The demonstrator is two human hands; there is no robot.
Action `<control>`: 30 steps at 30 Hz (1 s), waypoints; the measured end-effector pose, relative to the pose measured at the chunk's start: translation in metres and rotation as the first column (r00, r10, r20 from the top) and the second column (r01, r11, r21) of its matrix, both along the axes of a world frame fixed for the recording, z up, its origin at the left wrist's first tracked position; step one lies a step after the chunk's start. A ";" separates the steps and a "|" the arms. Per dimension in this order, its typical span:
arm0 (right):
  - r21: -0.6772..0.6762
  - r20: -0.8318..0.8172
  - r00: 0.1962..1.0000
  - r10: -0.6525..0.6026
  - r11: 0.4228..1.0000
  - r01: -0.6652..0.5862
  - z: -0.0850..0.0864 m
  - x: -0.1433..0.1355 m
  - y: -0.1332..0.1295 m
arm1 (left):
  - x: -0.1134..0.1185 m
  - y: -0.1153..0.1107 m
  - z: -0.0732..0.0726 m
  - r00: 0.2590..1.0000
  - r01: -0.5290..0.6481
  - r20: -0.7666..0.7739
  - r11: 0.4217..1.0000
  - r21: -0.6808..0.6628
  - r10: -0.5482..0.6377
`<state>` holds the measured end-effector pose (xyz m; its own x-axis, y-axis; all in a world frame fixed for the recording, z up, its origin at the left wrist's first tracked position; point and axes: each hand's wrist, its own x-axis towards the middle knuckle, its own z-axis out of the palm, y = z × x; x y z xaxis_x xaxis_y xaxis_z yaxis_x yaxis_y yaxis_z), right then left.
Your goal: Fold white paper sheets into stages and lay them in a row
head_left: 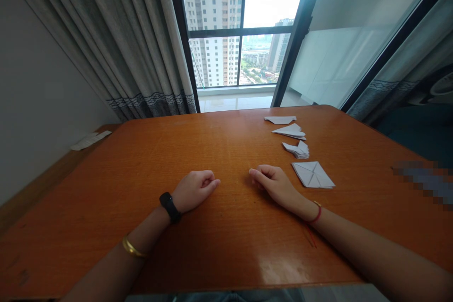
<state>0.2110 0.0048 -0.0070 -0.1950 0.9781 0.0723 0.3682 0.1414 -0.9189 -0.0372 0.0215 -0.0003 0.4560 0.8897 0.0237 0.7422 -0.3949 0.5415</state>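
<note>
My left hand (196,189) rests on the wooden table (226,255), fingers curled closed with nothing seen in them; a black band (170,206) and a gold bangle (133,247) are on that arm. Across a gap, my right hand (272,182) lies loosely closed, also with nothing visible in it, a red string bracelet (314,212) at its wrist. Just right of it is a square of folded white paper (313,174) with crossing creases. Behind that square stand a fanned paper piece (297,149), a pointed paper piece (289,131) and a flat folded paper strip (280,120), in a column.
Beyond the table's far edge is a window (240,33) with a grey curtain (141,37) on the left. Some white paper (91,140) lies at the far left on a ledge. A pixelated patch (424,181) covers something at the right.
</note>
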 end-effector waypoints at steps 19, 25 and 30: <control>0.009 0.002 1.000 0.005 1.000 -0.005 0.001 -0.001 0.000 | 0.000 -0.001 0.001 1.000 0.005 -0.001 1.000 0.020 -0.005; 0.004 -0.002 1.000 -0.003 1.000 0.003 0.002 -0.001 0.000 | 0.000 0.000 -0.001 1.000 0.007 -0.009 1.000 0.024 -0.007; -0.001 0.006 1.000 0.001 1.000 -0.001 0.000 0.000 0.000 | -0.001 0.000 -0.002 1.000 0.013 -0.009 1.000 0.023 -0.013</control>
